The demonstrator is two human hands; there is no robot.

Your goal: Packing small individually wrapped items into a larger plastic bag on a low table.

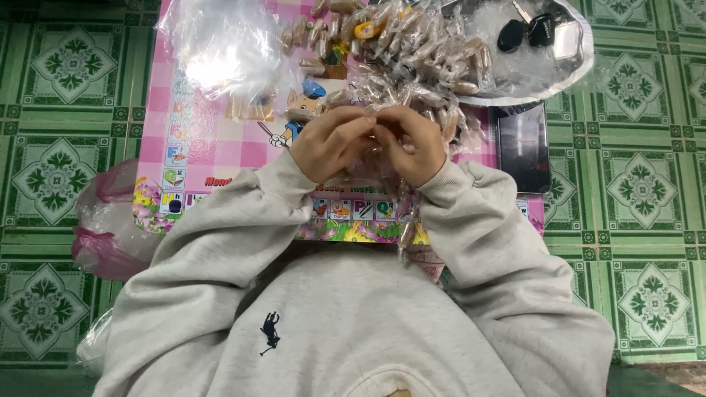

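Note:
My left hand [331, 143] and my right hand [412, 143] meet in the middle of the view, fingers curled together around a small clear plastic packet [375, 158] with brownish contents. A string of joined packets [406, 228] hangs down from my right hand toward my lap. Just beyond my hands lies a heap of the same small clear packets [412, 51], spread over a pink checked cartoon mat [213, 147]. Both arms wear grey sweatshirt sleeves.
A bundle of empty clear bags [228, 48] lies at the mat's far left. A round metal tray [573, 70] at the upper right holds black key fobs [526, 31]. A dark phone [523, 147] lies right of the mat. A pink plastic bag [110, 220] sits on the green patterned floor tiles at left.

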